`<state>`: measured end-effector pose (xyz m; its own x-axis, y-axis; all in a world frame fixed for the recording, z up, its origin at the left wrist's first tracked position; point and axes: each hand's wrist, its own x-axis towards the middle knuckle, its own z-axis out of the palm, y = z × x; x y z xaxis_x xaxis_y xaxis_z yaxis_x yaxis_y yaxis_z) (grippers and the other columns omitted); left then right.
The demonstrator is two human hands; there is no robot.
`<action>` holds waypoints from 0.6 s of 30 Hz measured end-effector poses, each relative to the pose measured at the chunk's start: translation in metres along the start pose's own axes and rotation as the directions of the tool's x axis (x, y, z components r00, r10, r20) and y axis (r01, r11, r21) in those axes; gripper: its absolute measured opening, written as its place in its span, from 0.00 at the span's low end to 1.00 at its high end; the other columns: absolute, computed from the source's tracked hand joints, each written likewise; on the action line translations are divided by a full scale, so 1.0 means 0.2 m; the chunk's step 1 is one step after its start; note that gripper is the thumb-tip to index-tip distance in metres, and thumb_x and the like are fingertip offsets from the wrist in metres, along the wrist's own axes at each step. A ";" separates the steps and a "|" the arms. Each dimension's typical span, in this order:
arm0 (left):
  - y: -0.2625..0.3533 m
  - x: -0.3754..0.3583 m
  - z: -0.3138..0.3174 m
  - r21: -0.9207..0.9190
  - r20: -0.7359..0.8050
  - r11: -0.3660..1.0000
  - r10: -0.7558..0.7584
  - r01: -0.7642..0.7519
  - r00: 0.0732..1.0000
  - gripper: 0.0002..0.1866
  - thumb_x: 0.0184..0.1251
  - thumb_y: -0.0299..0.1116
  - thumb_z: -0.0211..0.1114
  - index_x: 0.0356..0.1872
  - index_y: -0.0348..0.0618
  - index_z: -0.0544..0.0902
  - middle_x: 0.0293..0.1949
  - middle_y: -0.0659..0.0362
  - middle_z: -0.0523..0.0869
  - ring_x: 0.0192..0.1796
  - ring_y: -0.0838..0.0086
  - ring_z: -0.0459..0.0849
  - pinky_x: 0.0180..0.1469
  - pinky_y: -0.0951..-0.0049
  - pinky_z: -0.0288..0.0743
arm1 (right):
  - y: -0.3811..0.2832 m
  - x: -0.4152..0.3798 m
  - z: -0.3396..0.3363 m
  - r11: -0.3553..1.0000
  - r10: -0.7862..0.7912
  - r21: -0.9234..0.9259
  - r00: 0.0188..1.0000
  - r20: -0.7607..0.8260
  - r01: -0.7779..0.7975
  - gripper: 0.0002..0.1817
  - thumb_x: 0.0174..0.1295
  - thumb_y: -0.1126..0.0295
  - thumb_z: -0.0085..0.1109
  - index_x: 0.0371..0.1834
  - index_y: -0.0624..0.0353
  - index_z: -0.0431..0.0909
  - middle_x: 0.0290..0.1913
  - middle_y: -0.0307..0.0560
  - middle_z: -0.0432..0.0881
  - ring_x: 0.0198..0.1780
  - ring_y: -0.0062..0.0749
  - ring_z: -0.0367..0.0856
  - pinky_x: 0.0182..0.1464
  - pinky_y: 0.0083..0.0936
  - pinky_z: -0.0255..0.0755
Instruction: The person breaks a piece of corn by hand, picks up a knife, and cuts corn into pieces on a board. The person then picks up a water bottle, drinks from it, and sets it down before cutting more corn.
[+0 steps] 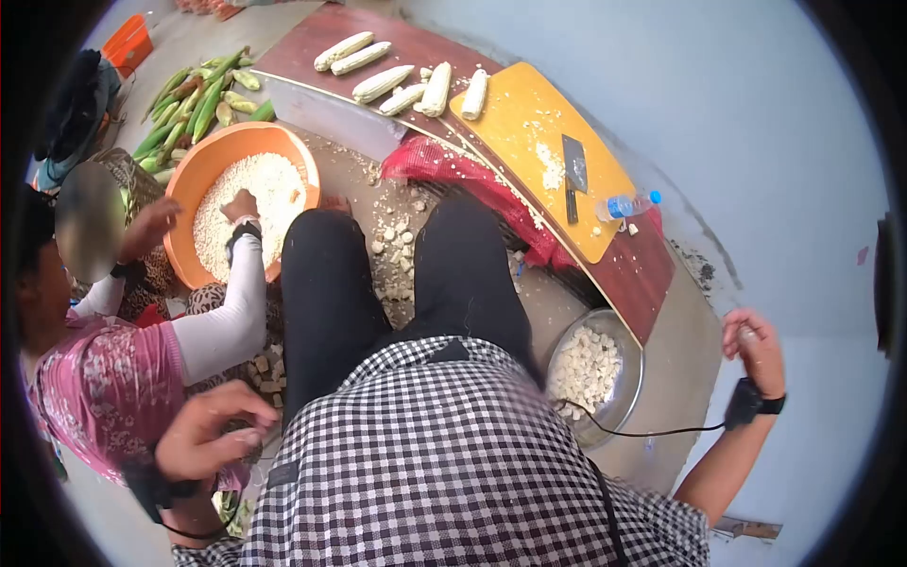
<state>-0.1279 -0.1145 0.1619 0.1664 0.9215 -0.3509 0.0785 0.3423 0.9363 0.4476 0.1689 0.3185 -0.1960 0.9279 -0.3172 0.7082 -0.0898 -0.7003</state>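
Left hand [213, 433] and right hand [758, 359] hang empty, fingers loosely parted.
Cut chunks [586, 367] sit in the bowl [619, 416]; whole cobs [383, 83] await cutting.

Shiny smooth metal bowl [631, 404], matt orange plastic basin [179, 210], clear plastic bottle [624, 206].

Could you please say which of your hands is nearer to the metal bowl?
Right. The right hand is right of the metal bowl; the left hand is farther off, on its left, beyond the checked shirt.
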 end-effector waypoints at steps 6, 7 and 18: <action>0.27 -0.16 -0.08 -0.026 -0.238 0.944 0.313 -0.328 0.919 0.18 0.58 0.42 0.67 0.38 0.34 0.84 0.33 0.54 0.82 0.35 0.71 0.81 0.39 0.74 0.73 | -0.67 -0.13 -0.18 0.798 -0.591 0.030 0.772 0.233 0.602 0.18 0.68 0.52 0.56 0.41 0.56 0.73 0.26 0.37 0.72 0.20 0.17 0.67 0.23 0.15 0.63; 0.28 -0.15 -0.09 -0.032 -0.220 0.914 0.388 -0.404 0.895 0.18 0.59 0.43 0.67 0.37 0.35 0.83 0.32 0.54 0.82 0.33 0.71 0.81 0.38 0.74 0.74 | -0.72 -0.14 -0.22 0.776 -0.627 0.119 0.738 0.250 0.619 0.17 0.69 0.51 0.56 0.40 0.55 0.72 0.26 0.36 0.73 0.18 0.15 0.68 0.21 0.13 0.61; 0.45 0.38 0.02 -0.117 -0.133 0.701 0.691 -0.703 0.711 0.16 0.66 0.46 0.64 0.34 0.41 0.80 0.28 0.56 0.81 0.28 0.74 0.79 0.31 0.74 0.76 | -0.57 0.30 0.25 0.600 -0.724 0.678 0.648 0.236 0.424 0.10 0.69 0.63 0.58 0.42 0.57 0.71 0.27 0.34 0.69 0.16 0.14 0.68 0.14 0.11 0.63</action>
<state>-0.1041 -0.0134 0.2199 0.0415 0.9160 0.3991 -0.1772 -0.3864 0.9052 0.3203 0.2160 0.3475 -0.7997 0.5812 0.1505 -0.1179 0.0938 -0.9886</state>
